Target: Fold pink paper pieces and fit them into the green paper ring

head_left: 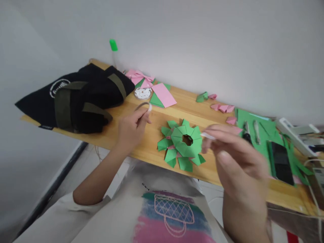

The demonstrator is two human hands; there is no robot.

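My left hand [133, 130] is closed in a pinch above the table, on a thin ring that looks like a roll of tape [142, 104] with a white end. Raised on the other side, my right hand [239, 162] has a small white strip [208, 136] at its fingertips, slightly blurred; it looks like a piece of tape. Between the hands a green folded-paper flower shape [180, 145] rests on the wood, with pointed leaves around a ring and a dark hole in its middle. Bits of pink show among the leaves.
A black bag [83, 98] covers the table's left end. Behind lie pink paper [164, 95], a round dish of white bits [142, 93] and pink folded pieces [222, 108]. A cutter [246, 132], green sheets [255, 118] and a phone [281, 163] are at right.
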